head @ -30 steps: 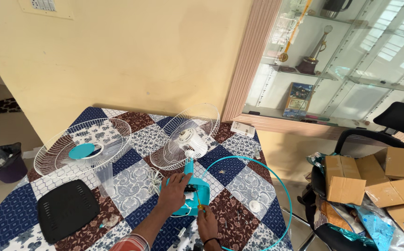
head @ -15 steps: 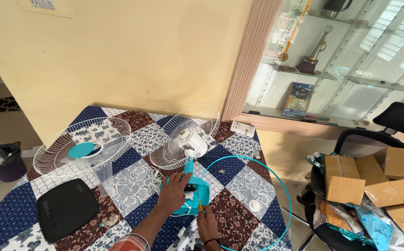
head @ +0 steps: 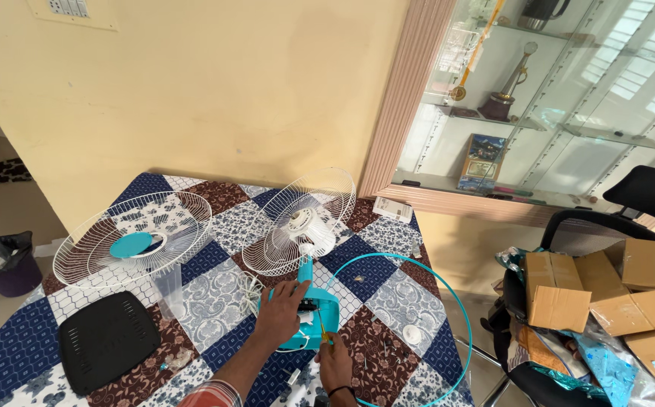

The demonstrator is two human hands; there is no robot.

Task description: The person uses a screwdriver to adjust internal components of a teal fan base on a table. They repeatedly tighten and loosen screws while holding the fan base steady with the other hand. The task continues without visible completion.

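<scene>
1. Teal fan base point(head: 314, 316) lies on the counter point(head: 388, 316), near its front edge, just in front of the white rear fan guard point(head: 299, 222). A teal neck joins base to guard.
2. Left hand point(head: 280, 313) rests flat on the left side of the base, fingers spread and pressing down on it; not closed around anything.
3. Right hand point(head: 335, 362) sits just in front of the base at its right corner, fingers closed on a thin yellow-handled screwdriver point(head: 322, 334). Its tip points at the dark opening in the base top.
4. The rear guard stands tilted, with a white motor hub at its centre.
5. A teal ring point(head: 448, 298) curves around the right side of the base and hands, partly overhanging the counter edge.
6. White cord point(head: 250, 290) lies bunched just left of the base, touching the left hand's far side.
7. Front fan guard point(head: 133, 237) with a teal centre disc lies flat on the left part of the counter, well apart from the base.
8. Black vented plate point(head: 105, 339) lies in front of that guard, near the left front corner.
9. A small white round cap point(head: 412, 334) lies right of the base, inside the ring.
10. The counter carries a blue, brown and white patchwork cloth.
11. Off the counter: cardboard boxes point(head: 606, 294) piled on a black chair point(head: 644, 196) at right; a dark bin point(head: 3, 264) on the floor at left.
</scene>
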